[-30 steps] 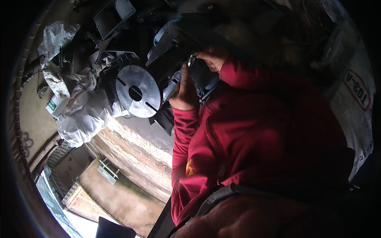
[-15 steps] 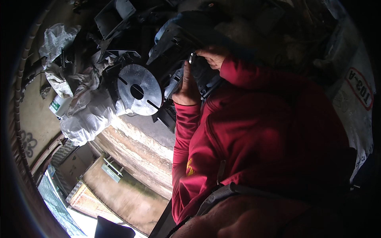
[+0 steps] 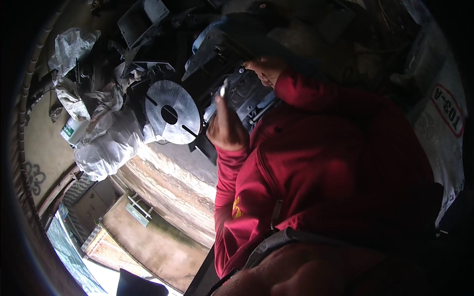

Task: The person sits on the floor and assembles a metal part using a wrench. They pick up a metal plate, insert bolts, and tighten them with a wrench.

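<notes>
My left hand is closed, with a small bright silver metal piece at its fingertips. To its upper right, my right hand pinches a small round shiny metal part. The two hands are apart, and both pieces are too small and blurred to name by kind. Below and between the hands lie dark metal parts, mostly in shadow. Just left of my left hand is a round grey metal disc with a central hole and two slots.
White plastic sheeting and a white container are at the left. Angled metal plates are piled at the far side. A white printed sack stands at the right. A concrete ledge runs below the disc.
My left hand has drawn away from my right, leftward and slightly nearer, carrying the bright piece. My right hand has stayed almost in place. The disc has barely shifted in view.
</notes>
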Demonstrator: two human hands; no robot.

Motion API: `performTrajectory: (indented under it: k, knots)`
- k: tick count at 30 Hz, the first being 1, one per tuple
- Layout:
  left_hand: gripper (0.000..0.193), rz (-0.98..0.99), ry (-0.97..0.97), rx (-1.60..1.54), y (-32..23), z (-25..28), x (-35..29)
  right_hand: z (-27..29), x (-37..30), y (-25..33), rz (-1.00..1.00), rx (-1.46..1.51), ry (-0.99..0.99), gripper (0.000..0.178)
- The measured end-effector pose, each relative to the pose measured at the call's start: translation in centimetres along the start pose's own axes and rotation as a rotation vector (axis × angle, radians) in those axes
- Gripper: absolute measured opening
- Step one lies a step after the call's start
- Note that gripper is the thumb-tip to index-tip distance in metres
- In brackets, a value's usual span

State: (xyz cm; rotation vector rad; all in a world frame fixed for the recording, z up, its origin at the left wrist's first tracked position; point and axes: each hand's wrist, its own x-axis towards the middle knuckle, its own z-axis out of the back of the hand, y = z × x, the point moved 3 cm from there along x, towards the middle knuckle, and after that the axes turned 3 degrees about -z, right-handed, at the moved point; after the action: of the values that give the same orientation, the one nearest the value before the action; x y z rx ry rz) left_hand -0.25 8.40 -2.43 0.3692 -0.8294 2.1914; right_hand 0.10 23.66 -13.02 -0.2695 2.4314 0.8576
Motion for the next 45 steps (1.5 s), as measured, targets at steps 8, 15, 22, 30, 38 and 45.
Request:
performTrajectory:
  k: [8,15,22,30,38,45]
  knots:
    - [0.062,-0.212,0.019,0.262,-0.6,-0.1,0.5,0.3,-0.1,0.4,0.003,0.029,0.064,0.03]
    - [0.061,-0.132,0.15,0.469,1.4,-1.1,0.6,0.3,-0.3,0.3,-0.014,0.058,0.122,0.027]
    - [0.06,-0.381,0.103,0.28,0.5,-0.6,2.2,0.6,0.3,0.0,-0.01,0.09,0.145,0.028]
    - [0.055,0.038,0.182,0.173,0.3,0.9,1.4,0.4,-0.3,0.3,0.037,0.013,0.081,0.028]
    - [0.042,-0.296,0.041,0.014,0.4,-1.0,2.3,0.5,0.0,0.1,0.033,0.056,0.108,0.03]
    - [0.044,-0.072,0.204,0.366,1.1,-3.0,2.6,0.1,-0.6,1.0,0.07,-0.04,0.071,0.036]
